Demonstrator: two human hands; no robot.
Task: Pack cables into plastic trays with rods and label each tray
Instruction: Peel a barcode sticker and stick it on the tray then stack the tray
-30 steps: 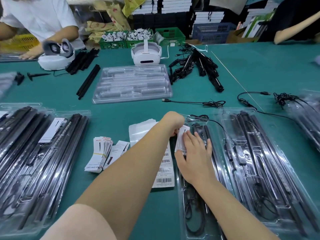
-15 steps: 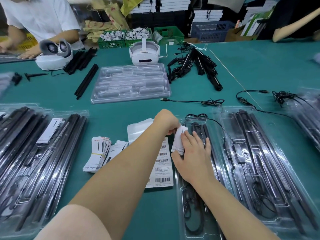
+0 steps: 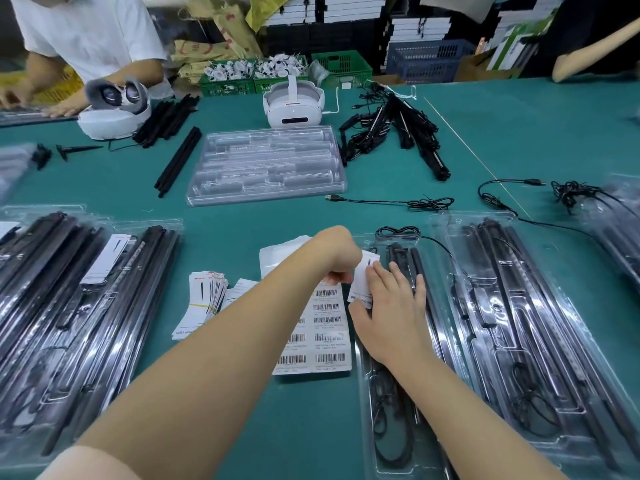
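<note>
A clear plastic tray (image 3: 401, 455) with black rods (image 3: 417, 268) and a coiled cable lies in front of me. A white label card (image 3: 360, 282) rests on its left part. My right hand (image 3: 391, 313) lies flat on the card with straight fingers. My left hand (image 3: 337, 263) pinches the card's left edge with curled fingers. A barcode sticker sheet (image 3: 327, 327) lies just left of the tray. A second filled tray (image 3: 540, 327) sits to the right.
Filled trays (image 3: 69, 306) stack at the left, one bearing a label. A bundle of cards (image 3: 204, 299) lies near the sticker sheet. An empty tray (image 3: 266, 164), loose rods (image 3: 178, 161), cables (image 3: 398, 202) and two white headsets (image 3: 294, 105) sit farther back. Another person works at far left.
The card has shifted slightly down and left on the tray under both hands. My right hand stays flat on it.
</note>
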